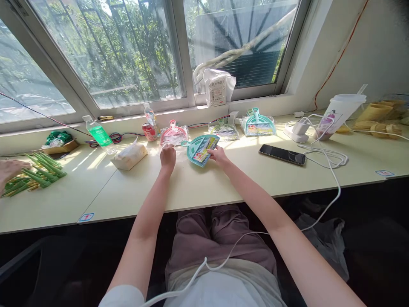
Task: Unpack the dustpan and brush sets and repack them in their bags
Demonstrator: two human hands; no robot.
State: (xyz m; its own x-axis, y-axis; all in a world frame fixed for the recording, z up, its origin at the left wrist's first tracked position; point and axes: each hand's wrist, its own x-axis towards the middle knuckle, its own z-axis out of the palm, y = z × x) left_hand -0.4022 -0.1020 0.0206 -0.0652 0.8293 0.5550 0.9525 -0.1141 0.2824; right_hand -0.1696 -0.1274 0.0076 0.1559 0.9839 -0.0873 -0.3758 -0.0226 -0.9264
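Note:
My right hand (218, 155) grips the right edge of a teal dustpan-and-brush set (202, 150) with a printed label, tilted with its handle to the left. My left hand (168, 157) is closed, just left of the set, over thin clear plastic; whatever its fingers hold is too small to name. Behind it lies a pink set (173, 134) in clear wrap. A green set (223, 131) lies behind the teal one, and further right are stacked teal sets (258, 124).
A tissue pack (129, 156), green bottle (98, 134) and red can (149, 131) stand left. Right are a phone (282, 154), charger (297, 130), white cables and a large cup (338, 113). At far left, another person's hand (12, 169) touches green stalks (43, 170).

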